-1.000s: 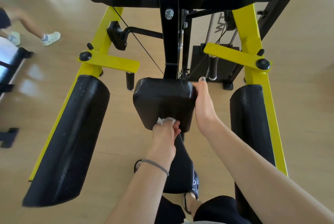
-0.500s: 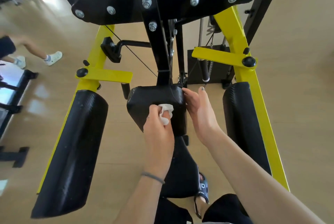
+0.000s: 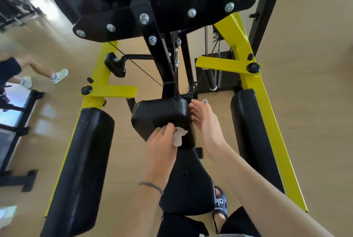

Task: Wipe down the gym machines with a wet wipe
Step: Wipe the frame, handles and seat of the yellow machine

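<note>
White and crumpled, the wipe [image 3: 178,136] sits bunched in the left hand [image 3: 161,142], fingers curled round it, pressed on the near face of the small black pad [image 3: 160,116] at the centre of the machine. No clear long axis to the wad; its loose end pokes right, toward the pad's right edge. The right hand [image 3: 205,122] lies beside that edge, fingers straight and relaxed, holding nothing, fingertips at the pad's upper right corner, steadying it, I judge, though contact is hard to confirm.

The pad itself runs left to right, its broad face tilted up toward the camera. Below it, the seat [image 3: 188,185] runs toward the person. So the step in hand looks like rubbing down this centre pad, with plenty of the job left. The next move calls for sweeping the wipe across the face and over the top, with firm pressure and the free hand bracing.

Further out, two long side pads [image 3: 80,169] flank it, running near to far along the yellow frame [image 3: 254,83]. At far left, another person's legs [image 3: 38,70] cross the floor [image 3: 305,64]
</note>
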The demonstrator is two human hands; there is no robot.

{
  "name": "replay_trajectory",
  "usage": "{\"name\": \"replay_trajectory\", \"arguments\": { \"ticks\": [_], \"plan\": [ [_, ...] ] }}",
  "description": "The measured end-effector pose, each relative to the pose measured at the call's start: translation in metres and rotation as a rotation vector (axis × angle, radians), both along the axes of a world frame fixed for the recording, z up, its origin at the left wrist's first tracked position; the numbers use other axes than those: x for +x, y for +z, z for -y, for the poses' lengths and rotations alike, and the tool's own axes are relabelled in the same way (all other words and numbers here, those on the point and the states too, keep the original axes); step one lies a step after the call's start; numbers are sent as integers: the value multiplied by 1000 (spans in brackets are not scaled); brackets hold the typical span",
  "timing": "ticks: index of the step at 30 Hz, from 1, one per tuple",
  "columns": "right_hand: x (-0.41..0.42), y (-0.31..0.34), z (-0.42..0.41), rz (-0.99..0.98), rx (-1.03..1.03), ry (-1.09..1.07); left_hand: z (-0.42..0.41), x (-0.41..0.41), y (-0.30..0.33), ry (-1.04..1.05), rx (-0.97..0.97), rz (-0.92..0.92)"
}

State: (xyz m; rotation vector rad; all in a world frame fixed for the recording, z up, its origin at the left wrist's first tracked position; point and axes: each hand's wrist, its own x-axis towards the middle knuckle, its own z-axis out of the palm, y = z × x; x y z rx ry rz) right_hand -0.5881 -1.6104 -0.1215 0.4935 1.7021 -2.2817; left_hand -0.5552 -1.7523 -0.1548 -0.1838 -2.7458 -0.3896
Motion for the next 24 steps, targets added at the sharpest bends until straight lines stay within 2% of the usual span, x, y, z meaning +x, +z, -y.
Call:
{"name": "replay_trajectory", "arguments": {
  "ticks": [2,4,6,8,11,13,18,20,22,24],
  "plan": [
    [16,1,2,-117,163,-86,1,-5,14,-48,64,-68],
    [37,6,4,-317,312,-113,-2,-15,28,-71,73,-142],
    [54,6,11,-514,394,-72,-2,-25,34,-89,-20,-172],
    [61,4,22,-579,447,15,2,-29,36,-121,-60,-145],
    [61,-1,34,-584,642,129,6,-30,50,-131,67,-63],
    [60,-3,39,-599,733,124,10,-34,59,-112,126,-6],
    [55,-10,51,-559,788,35,33,-59,71,-264,-12,246],
    [52,-13,53,-548,809,10,45,-69,76,-360,31,336],
    [50,-15,54,-489,810,-18,55,-82,77,-389,169,325],
    [46,-14,54,-403,763,-50,58,-94,74,-294,287,253]
  ]
}}
